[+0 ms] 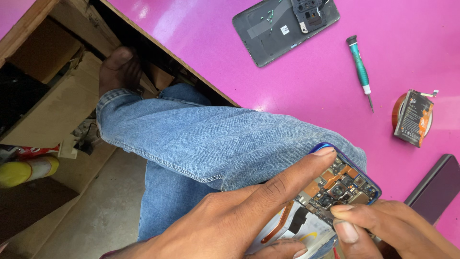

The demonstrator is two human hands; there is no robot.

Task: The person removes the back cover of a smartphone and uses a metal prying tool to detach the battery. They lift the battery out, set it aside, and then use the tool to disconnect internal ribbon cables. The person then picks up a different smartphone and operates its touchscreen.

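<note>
An opened smartphone (342, 184) with its circuit board, camera modules and orange flex cables exposed rests over my knee at the lower right. My left hand (239, 216) grips it, index finger stretched along its upper edge, thumb under its white lower part. My right hand (383, 225) pinches at the board's lower edge with thumb and forefinger; whether a small tool sits between them I cannot tell.
A grey phone back cover (282, 29) lies on the pink table (306, 81) at the top. A teal-handled screwdriver (360, 72) lies right of it. A phone battery (413, 117) rests on an orange tape roll. A dark device (433, 189) sits at the right edge. My jeans-clad leg (191, 139) crosses the middle.
</note>
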